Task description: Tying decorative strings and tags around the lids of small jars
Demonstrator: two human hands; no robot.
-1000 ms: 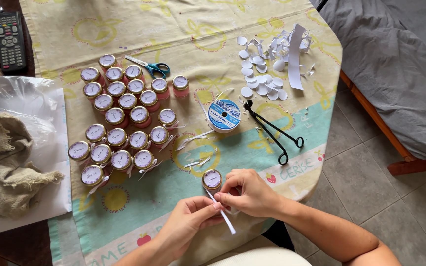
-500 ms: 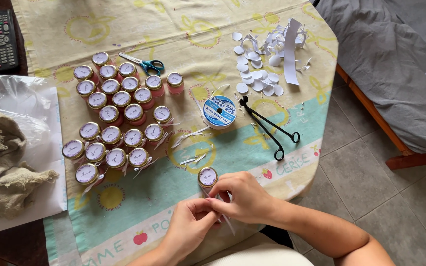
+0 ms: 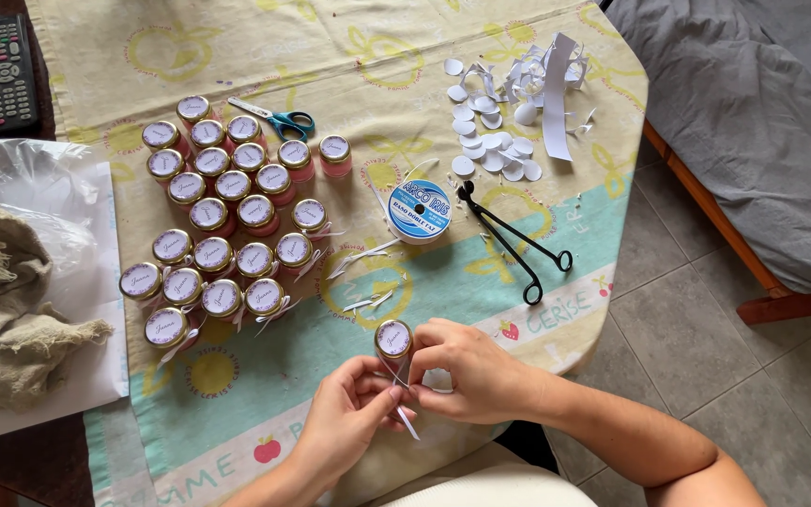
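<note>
A small pink jar with a round labelled lid [image 3: 393, 340] stands near the table's front edge. A thin white ribbon [image 3: 403, 413] goes round its neck. My left hand [image 3: 349, 418] pinches one ribbon end just below the jar. My right hand [image 3: 466, 368] holds the other ribbon end against the jar's right side. Both hands' fingertips meet at the jar's neck, and a loose ribbon tail hangs down between them.
Several matching jars [image 3: 222, 225] stand in rows at left. A ribbon spool [image 3: 419, 210], black tongs [image 3: 516, 242], green-handled scissors [image 3: 279, 119] and paper circles [image 3: 495, 155] lie on the patterned tablecloth [image 3: 481, 282]. A cloth on plastic [image 3: 11, 310] and a remote [image 3: 7, 70] sit far left.
The hands have stayed at the jar while the fingers worked the ribbon closer round its neck; the hanging ribbon tail is shorter and nearer the left hand.
</note>
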